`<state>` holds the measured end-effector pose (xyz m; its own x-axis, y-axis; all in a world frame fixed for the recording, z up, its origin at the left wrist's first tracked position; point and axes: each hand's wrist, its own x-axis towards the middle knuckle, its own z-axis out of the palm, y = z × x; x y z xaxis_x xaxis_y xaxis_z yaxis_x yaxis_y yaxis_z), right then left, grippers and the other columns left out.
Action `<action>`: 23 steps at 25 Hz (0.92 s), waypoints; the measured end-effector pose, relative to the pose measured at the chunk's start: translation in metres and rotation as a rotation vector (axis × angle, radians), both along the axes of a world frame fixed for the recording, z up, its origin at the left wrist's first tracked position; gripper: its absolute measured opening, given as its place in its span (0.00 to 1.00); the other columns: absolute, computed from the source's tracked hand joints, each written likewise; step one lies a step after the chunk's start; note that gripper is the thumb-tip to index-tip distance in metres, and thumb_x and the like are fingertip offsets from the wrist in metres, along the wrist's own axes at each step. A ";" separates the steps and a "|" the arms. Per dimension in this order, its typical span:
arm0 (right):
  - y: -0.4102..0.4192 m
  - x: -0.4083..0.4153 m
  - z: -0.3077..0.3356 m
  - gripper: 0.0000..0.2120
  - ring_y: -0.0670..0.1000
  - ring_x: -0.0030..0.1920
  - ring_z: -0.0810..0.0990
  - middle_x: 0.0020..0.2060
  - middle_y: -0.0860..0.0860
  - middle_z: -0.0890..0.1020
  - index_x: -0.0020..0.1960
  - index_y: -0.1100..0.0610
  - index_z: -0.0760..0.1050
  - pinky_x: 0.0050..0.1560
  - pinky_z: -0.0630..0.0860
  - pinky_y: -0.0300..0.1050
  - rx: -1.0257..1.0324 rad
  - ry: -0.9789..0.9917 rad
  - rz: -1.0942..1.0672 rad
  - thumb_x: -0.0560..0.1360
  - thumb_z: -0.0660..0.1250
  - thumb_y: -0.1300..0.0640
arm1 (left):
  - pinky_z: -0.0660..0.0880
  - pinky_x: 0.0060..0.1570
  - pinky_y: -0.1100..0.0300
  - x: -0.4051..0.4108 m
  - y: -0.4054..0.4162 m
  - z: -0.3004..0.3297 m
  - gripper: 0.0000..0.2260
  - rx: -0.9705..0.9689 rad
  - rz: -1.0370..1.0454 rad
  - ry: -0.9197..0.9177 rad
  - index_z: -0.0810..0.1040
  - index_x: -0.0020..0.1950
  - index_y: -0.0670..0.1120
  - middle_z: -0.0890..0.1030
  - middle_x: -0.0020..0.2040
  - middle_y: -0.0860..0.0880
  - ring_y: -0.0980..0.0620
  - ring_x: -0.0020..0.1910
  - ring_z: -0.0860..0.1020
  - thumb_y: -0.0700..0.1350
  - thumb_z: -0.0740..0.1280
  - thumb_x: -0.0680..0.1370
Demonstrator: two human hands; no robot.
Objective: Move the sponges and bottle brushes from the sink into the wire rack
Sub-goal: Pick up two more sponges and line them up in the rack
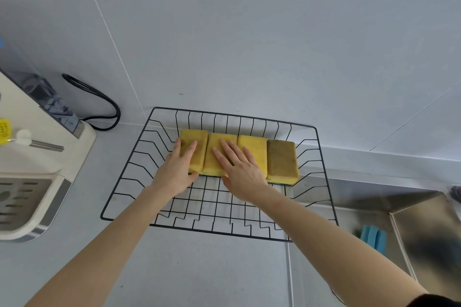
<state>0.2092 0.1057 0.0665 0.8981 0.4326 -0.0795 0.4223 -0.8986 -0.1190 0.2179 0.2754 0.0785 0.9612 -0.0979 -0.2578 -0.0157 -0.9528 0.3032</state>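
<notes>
A black wire rack [129,162] stands on the grey counter against the wall. Several yellow sponges lie side by side along its far side; the rightmost sponge [282,161] is darker and brownish. My left hand [175,172] rests flat with its fingers on the leftmost sponge [197,139]. My right hand [240,169] lies flat on the second sponge [214,167], its fingers spread toward the third sponge [254,147]. A blue sponge [373,235] stands in the steel sink [424,222] at the right. No bottle brush is clearly in view.
A cream countertop appliance [37,177] with a drip tray stands at the left, its black cable [99,102] looping along the wall. A dark object [456,193] peeks in at the sink's far right edge. Bare grey counter lies in front of the rack.
</notes>
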 end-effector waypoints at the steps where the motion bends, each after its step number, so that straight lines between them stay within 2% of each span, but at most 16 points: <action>1: -0.002 0.000 0.001 0.32 0.53 0.78 0.44 0.78 0.52 0.46 0.76 0.51 0.43 0.76 0.39 0.51 0.014 -0.002 -0.006 0.79 0.57 0.52 | 0.60 0.71 0.45 0.001 0.001 0.001 0.36 0.021 -0.006 -0.001 0.45 0.75 0.52 0.43 0.77 0.42 0.41 0.75 0.52 0.52 0.64 0.75; 3: -0.006 -0.003 0.000 0.35 0.54 0.77 0.51 0.77 0.53 0.54 0.76 0.53 0.50 0.76 0.46 0.54 0.039 -0.029 -0.051 0.75 0.64 0.51 | 0.55 0.73 0.42 0.002 -0.001 0.001 0.37 0.062 -0.021 -0.040 0.46 0.75 0.53 0.43 0.77 0.41 0.40 0.76 0.47 0.56 0.64 0.74; 4: -0.008 -0.005 -0.001 0.37 0.55 0.75 0.59 0.75 0.55 0.61 0.75 0.54 0.57 0.74 0.54 0.56 0.017 -0.071 -0.075 0.71 0.69 0.50 | 0.53 0.73 0.41 0.002 -0.002 0.000 0.36 0.079 -0.034 -0.063 0.46 0.75 0.54 0.43 0.77 0.42 0.39 0.76 0.45 0.56 0.64 0.74; 6: -0.010 -0.005 -0.006 0.38 0.55 0.67 0.74 0.67 0.55 0.75 0.68 0.55 0.69 0.65 0.70 0.58 -0.031 -0.120 -0.109 0.61 0.77 0.48 | 0.53 0.73 0.41 0.002 -0.006 -0.002 0.35 0.102 -0.063 -0.084 0.47 0.75 0.54 0.43 0.77 0.43 0.39 0.76 0.44 0.56 0.63 0.75; 9: -0.010 -0.001 -0.008 0.39 0.54 0.62 0.79 0.63 0.54 0.79 0.65 0.55 0.74 0.59 0.75 0.58 -0.014 -0.151 -0.125 0.56 0.80 0.47 | 0.55 0.73 0.41 0.004 -0.010 -0.005 0.34 0.060 -0.061 -0.061 0.45 0.75 0.53 0.44 0.78 0.44 0.38 0.76 0.44 0.54 0.61 0.76; 11: -0.010 0.000 -0.006 0.38 0.55 0.65 0.76 0.66 0.55 0.76 0.67 0.55 0.71 0.63 0.72 0.57 -0.030 -0.143 -0.115 0.60 0.78 0.48 | 0.54 0.72 0.40 0.006 -0.012 -0.006 0.33 0.057 -0.062 -0.045 0.45 0.75 0.52 0.43 0.78 0.44 0.37 0.75 0.43 0.53 0.61 0.76; 12: -0.010 -0.001 -0.004 0.37 0.55 0.69 0.71 0.70 0.55 0.71 0.70 0.55 0.67 0.68 0.66 0.57 -0.020 -0.118 -0.099 0.65 0.75 0.49 | 0.53 0.72 0.39 0.006 -0.012 -0.005 0.33 0.064 -0.062 -0.035 0.44 0.75 0.52 0.42 0.77 0.44 0.36 0.75 0.43 0.53 0.61 0.77; 13: -0.010 -0.001 -0.002 0.36 0.55 0.74 0.62 0.74 0.55 0.63 0.74 0.55 0.59 0.73 0.57 0.56 0.003 -0.082 -0.075 0.71 0.70 0.50 | 0.51 0.72 0.38 0.006 -0.013 -0.004 0.34 0.072 -0.060 -0.024 0.44 0.75 0.52 0.42 0.77 0.43 0.36 0.75 0.42 0.53 0.60 0.77; 15: -0.012 -0.002 0.004 0.35 0.53 0.78 0.47 0.78 0.52 0.50 0.76 0.53 0.47 0.76 0.43 0.53 0.017 -0.003 -0.068 0.77 0.62 0.50 | 0.47 0.72 0.37 0.005 -0.013 -0.001 0.34 0.078 -0.055 -0.001 0.43 0.75 0.53 0.41 0.77 0.43 0.37 0.75 0.41 0.53 0.61 0.76; 17: -0.013 -0.005 0.013 0.35 0.51 0.77 0.43 0.78 0.51 0.46 0.77 0.52 0.44 0.76 0.40 0.52 0.031 0.038 -0.087 0.77 0.60 0.49 | 0.45 0.72 0.36 0.005 -0.013 0.005 0.35 0.076 -0.054 0.005 0.43 0.75 0.54 0.41 0.77 0.44 0.37 0.75 0.40 0.53 0.62 0.76; 23: -0.027 -0.021 0.046 0.34 0.51 0.77 0.43 0.78 0.50 0.47 0.76 0.51 0.44 0.76 0.40 0.51 0.048 0.030 -0.122 0.78 0.59 0.47 | 0.46 0.73 0.39 -0.009 -0.026 0.038 0.36 0.063 -0.086 -0.045 0.46 0.75 0.53 0.43 0.78 0.44 0.38 0.76 0.42 0.56 0.64 0.74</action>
